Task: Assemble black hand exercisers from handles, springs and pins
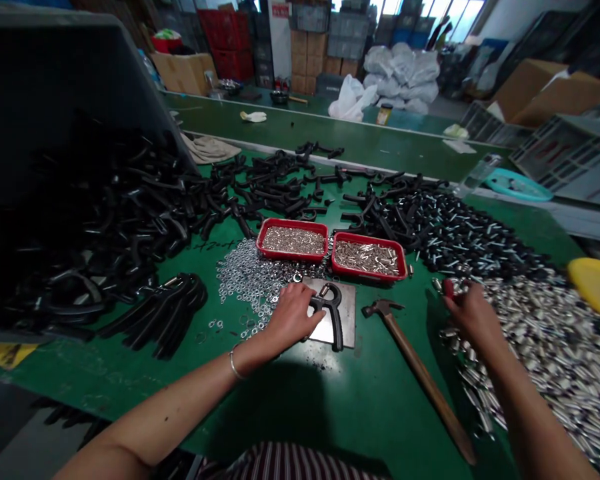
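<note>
My left hand (295,313) is closed on a black handle part (335,320) with a ring-shaped end, lying on a square metal plate (349,307). A small metal cylinder shows at the part's ring. My right hand (470,312) is at the left edge of a pile of silvery metal cylinders (545,340), its fingers pinched together with red at a fingertip; what they hold is too small to tell. Between the hands lies a hammer (415,360) with a wooden handle. Two red trays of small metal pieces, the left tray (293,257) and right tray (370,273), stand beyond the plate.
Silvery nuts (245,273) are spread left of the plate. Black parts (275,183) cover the far side and spill from a large dark bin (125,40) at left. Black-headed screws (460,227) lie at right, near a yellow lid (597,287). Finished-looking black handles (165,317) are stacked at left.
</note>
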Demonstrator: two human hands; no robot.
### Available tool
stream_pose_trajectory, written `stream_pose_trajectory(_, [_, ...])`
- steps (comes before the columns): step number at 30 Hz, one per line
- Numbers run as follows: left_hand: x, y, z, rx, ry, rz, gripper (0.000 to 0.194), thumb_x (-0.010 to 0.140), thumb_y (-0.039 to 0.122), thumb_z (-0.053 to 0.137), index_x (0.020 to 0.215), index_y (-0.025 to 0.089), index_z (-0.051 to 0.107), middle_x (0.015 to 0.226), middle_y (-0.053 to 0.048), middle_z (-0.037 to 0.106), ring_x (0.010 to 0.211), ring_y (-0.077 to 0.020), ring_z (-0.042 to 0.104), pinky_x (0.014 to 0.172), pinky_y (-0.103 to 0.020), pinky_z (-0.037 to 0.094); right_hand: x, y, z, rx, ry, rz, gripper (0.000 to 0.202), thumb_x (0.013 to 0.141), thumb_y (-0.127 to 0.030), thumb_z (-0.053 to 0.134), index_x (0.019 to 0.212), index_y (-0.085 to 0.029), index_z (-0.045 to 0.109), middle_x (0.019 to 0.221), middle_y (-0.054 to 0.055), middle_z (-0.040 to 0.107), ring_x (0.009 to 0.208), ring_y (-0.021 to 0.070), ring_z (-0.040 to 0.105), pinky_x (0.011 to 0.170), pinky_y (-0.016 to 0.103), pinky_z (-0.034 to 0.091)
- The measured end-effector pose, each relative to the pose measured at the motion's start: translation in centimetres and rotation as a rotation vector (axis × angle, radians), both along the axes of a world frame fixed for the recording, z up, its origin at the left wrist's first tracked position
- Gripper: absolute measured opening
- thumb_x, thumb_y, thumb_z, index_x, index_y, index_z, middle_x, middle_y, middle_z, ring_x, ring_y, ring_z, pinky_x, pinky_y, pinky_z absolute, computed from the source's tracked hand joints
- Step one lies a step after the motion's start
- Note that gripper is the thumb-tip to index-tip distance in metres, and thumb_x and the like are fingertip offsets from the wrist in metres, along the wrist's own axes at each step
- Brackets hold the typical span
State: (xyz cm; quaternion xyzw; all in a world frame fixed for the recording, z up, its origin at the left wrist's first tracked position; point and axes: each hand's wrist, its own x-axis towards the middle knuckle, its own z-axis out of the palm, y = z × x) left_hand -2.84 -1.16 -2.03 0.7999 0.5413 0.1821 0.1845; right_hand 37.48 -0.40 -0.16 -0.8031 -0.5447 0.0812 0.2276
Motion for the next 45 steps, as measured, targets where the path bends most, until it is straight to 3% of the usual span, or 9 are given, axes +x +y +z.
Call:
stream_pose_trajectory(4, [-0.2, 0.4, -0.2, -0.024, -0.033, -0.010, 0.033, 0.085, 0.039, 0.068, 0.109, 0.019, 0.061, 0.110, -0.010, 0.058, 0.109, -0.0285, 0.049, 0.098, -0.044, 0.039, -5.6, -1.7, 2.9, 0.050, 0.534, 0.157, 0.039, 0.081, -0.052, 0.066, 0.103, -0.020, 0.061, 0.077, 0.008, 0.071, 0.067, 0.0237, 0.069, 0.069, 0.038, 0.053])
stream_pose_trajectory(7, [-0.6, 0.7, -0.3, -0.061, -0.057, -0.049, 0.036, 0.084, 0.041, 0.070, 0.111, 0.020, 0.062, 0.113, -0.009, 0.058, 0.110, -0.0286, 0.049, 0.098, -0.043, 0.039, -13.0, -2.1, 2.9, 0.125, 0.944, 0.290, 0.036, 0.089, -0.057, 0.056, 0.103, -0.023, 0.053, 0.089, 0.006, 0.073, 0.069, 0.0220, 0.071, 0.062, 0.036, 0.058])
stream_pose_trajectory(10, [-0.9, 0.9, -0.3, -0.074, -0.055, -0.064, 0.039, 0.082, 0.045, 0.071, 0.113, 0.022, 0.062, 0.113, -0.008, 0.058, 0.111, -0.0290, 0.049, 0.099, -0.044, 0.038, -19.0, -1.5, 1.1, 0.150, 0.955, 0.338, 0.033, 0.092, -0.055, 0.055, 0.104, -0.025, 0.049, 0.088, 0.005, 0.074, 0.068, 0.0225, 0.072, 0.058, 0.034, 0.058])
stream_pose_trajectory(13, [-1.0, 1.0, -0.2, -0.077, -0.034, -0.057, 0.042, 0.081, 0.046, 0.073, 0.113, 0.022, 0.062, 0.113, -0.008, 0.059, 0.111, -0.0296, 0.049, 0.099, -0.044, 0.038, -21.8, -0.3, -0.8, 0.128, 0.894, 0.371, 0.031, 0.093, -0.054, 0.054, 0.102, -0.025, 0.048, 0.084, 0.006, 0.074, 0.065, 0.0229, 0.072, 0.059, 0.034, 0.058])
stream_pose_trajectory(18, [-1.0, 1.3, -0.3, -0.088, -0.009, -0.056, 0.042, 0.081, 0.049, 0.072, 0.110, 0.022, 0.061, 0.114, -0.008, 0.059, 0.110, -0.0295, 0.049, 0.098, -0.043, 0.038, -22.5, 0.8, -2.2, 0.146, 0.867, 0.385, 0.032, 0.092, -0.054, 0.054, 0.100, -0.024, 0.050, 0.077, 0.004, 0.074, 0.062, 0.0232, 0.071, 0.055, 0.033, 0.058])
stream_pose_trajectory(31, [-1.1, 1.5, -0.7, -0.117, -0.029, -0.054, 0.046, 0.081, 0.052, 0.071, 0.114, 0.022, 0.061, 0.116, -0.007, 0.058, 0.112, -0.0297, 0.048, 0.098, -0.042, 0.038, -22.7, 0.7, -3.2, 0.181, 0.888, 0.346, 0.029, 0.094, -0.052, 0.053, 0.102, -0.024, 0.049, 0.081, 0.004, 0.075, 0.059, 0.0221, 0.071, 0.051, 0.032, 0.056])
stream_pose_trajectory(39, [-1.4, 1.6, -0.6, -0.130, -0.025, -0.089, 0.047, 0.081, 0.051, 0.070, 0.116, 0.023, 0.059, 0.120, -0.008, 0.057, 0.115, -0.0306, 0.048, 0.099, -0.045, 0.037, -23.2, 0.5, -1.4, 0.173, 0.246, 0.534, 0.022, 0.093, -0.040, 0.055, 0.099, -0.019, 0.058, 0.076, 0.007, 0.074, 0.065, 0.0250, 0.072, 0.057, 0.031, 0.054])
stream_pose_trajectory(42, [-1.4, 1.5, -0.5, -0.126, -0.019, -0.080, 0.044, 0.081, 0.049, 0.070, 0.115, 0.023, 0.059, 0.119, -0.008, 0.058, 0.115, -0.0305, 0.048, 0.099, -0.044, 0.037, -23.4, 1.9, 0.0, 0.166, 0.325, 0.621, 0.024, 0.094, -0.038, 0.053, 0.091, -0.016, 0.062, 0.058, -0.002, 0.070, 0.044, 0.0146, 0.063, 0.044, 0.023, 0.051])
stream_pose_trajectory(45, [-1.4, 1.4, -0.4, -0.127, -0.027, -0.074, 0.042, 0.082, 0.048, 0.070, 0.115, 0.023, 0.060, 0.119, -0.008, 0.058, 0.115, -0.0305, 0.048, 0.099, -0.044, 0.038, -22.8, 3.0, 0.5, 0.131, 0.631, 0.631, 0.040, 0.102, -0.042, 0.034, 0.090, -0.016, 0.062, 0.049, -0.007, 0.065, 0.031, 0.0101, 0.052, 0.033, 0.021, 0.047])
